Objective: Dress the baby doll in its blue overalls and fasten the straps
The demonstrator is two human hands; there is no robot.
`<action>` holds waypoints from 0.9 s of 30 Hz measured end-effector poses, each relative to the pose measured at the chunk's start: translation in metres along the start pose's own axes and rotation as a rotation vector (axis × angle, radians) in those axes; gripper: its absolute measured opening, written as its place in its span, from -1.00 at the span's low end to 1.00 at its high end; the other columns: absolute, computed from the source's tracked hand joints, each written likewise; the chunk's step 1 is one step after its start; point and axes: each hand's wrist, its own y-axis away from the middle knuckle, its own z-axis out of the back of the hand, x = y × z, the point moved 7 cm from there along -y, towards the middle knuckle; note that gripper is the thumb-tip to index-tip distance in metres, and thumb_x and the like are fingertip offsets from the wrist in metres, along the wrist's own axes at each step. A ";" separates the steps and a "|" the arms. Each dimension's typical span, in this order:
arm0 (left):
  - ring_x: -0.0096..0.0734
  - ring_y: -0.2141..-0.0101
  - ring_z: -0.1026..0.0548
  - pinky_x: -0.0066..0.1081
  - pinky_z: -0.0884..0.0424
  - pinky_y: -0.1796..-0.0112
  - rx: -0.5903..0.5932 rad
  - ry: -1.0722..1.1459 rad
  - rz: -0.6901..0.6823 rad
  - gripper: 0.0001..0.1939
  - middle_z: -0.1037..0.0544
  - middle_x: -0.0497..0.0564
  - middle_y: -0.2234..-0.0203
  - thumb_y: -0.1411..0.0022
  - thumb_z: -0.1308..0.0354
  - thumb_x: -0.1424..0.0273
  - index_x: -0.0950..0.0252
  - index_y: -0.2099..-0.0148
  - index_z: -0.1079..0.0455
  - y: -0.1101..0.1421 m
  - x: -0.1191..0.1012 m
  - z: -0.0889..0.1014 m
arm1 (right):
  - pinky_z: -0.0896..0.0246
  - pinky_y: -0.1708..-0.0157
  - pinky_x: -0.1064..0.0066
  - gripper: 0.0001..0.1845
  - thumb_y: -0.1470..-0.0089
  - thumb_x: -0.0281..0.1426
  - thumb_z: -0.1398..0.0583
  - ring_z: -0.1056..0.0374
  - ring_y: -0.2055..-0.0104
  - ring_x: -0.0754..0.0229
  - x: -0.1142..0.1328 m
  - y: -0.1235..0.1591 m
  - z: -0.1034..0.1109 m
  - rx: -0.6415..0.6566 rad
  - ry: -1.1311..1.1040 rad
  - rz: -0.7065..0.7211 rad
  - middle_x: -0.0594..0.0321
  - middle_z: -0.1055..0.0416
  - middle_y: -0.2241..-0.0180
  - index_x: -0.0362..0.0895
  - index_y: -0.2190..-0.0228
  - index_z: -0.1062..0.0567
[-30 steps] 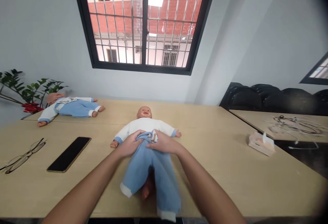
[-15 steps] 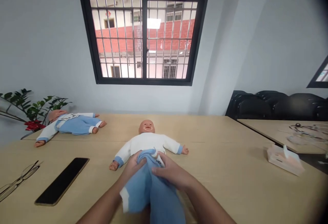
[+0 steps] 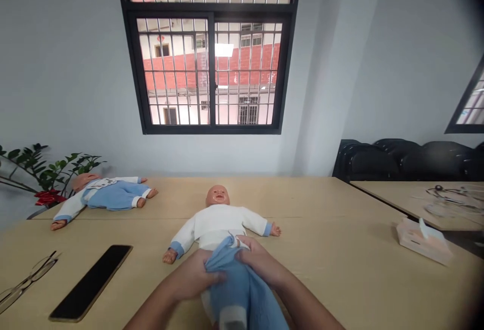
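Note:
A baby doll [image 3: 219,219] in a white top lies on its back in the middle of the wooden table [image 3: 340,259], head toward the window. Light blue trousers [image 3: 242,294] cover its lower half. My left hand [image 3: 192,278] is closed on the left side of the trousers' waistband. Gripping the waistband's right side at the doll's hip is my right hand [image 3: 257,262], also closed. The doll's legs run out of view at the bottom edge.
A second doll [image 3: 104,195] in blue lies at the table's far left by a green plant [image 3: 45,166]. A black phone [image 3: 91,282] and glasses [image 3: 24,284] lie to the left. A tissue pack [image 3: 421,240] sits on the right. Black chairs [image 3: 401,158] line the wall.
The camera has tilted up, so the doll sits lower in view. Both hands have slid the blue trousers' waistband down from the doll's chest to its hips.

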 end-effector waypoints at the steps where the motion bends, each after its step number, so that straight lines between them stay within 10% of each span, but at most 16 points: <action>1: -0.05 0.08 -0.56 -0.13 -0.45 -0.05 -0.044 0.021 -0.012 -0.41 -0.65 0.12 0.13 -0.15 -0.34 -0.02 0.29 -0.07 -0.57 -0.001 0.000 0.003 | -0.30 0.09 0.30 -0.55 0.07 -0.24 -0.39 -0.44 0.16 0.10 0.002 0.002 -0.005 0.058 0.048 0.020 0.23 -0.55 0.22 -0.13 0.12 -0.57; 7: 0.00 -0.08 -0.50 -0.03 -0.35 -0.18 -0.275 0.290 -0.029 -0.27 -0.57 0.22 -0.06 -0.30 -0.09 -0.16 0.29 -0.24 -0.43 -0.002 0.021 0.009 | -0.31 0.04 0.27 -0.57 0.01 -0.21 -0.41 -0.43 0.13 0.11 0.012 0.006 -0.006 0.150 0.302 0.032 0.24 -0.55 0.18 -0.10 0.10 -0.57; 12: 0.03 -0.15 -0.44 -0.08 -0.31 -0.20 0.024 0.305 -0.060 -0.14 -0.49 0.23 -0.16 -0.16 -0.26 -0.17 0.24 -0.33 -0.32 0.000 0.007 -0.020 | -0.32 0.13 0.31 -0.63 -0.02 -0.19 -0.38 -0.41 0.26 0.16 0.016 0.003 0.008 0.085 0.269 0.071 0.26 -0.54 0.28 -0.14 0.18 -0.59; 15: -0.04 -0.08 -0.47 -0.20 -0.36 -0.14 0.097 0.067 -0.077 -0.07 -0.51 0.13 -0.11 0.03 -0.49 0.19 0.18 -0.36 -0.26 0.006 -0.014 -0.026 | -0.30 0.12 0.32 -0.63 0.02 -0.20 -0.39 -0.40 0.28 0.18 0.014 0.002 0.009 0.103 0.256 0.069 0.27 -0.54 0.29 -0.14 0.19 -0.59; 22: -0.32 0.30 -0.45 -0.43 -0.38 0.24 0.029 -0.298 0.000 -0.63 -0.59 -0.06 0.26 -0.11 -0.10 0.48 0.24 0.02 -0.50 0.012 -0.025 -0.018 | -0.27 0.02 0.22 -0.53 0.00 -0.06 -0.40 -0.41 0.20 0.09 0.005 0.010 -0.003 0.327 0.268 -0.043 0.23 -0.52 0.24 -0.08 0.13 -0.59; 27: -0.18 0.18 -0.50 -0.32 -0.43 0.10 0.056 -0.312 -0.060 -0.58 -0.61 -0.04 0.19 -0.07 -0.21 0.43 0.21 -0.03 -0.49 0.012 -0.021 -0.030 | -0.23 -0.06 0.15 -0.34 -0.24 0.19 -0.02 -0.37 0.14 0.04 0.021 -0.007 0.024 -0.079 0.368 0.177 0.15 -0.48 0.25 -0.12 0.26 -0.55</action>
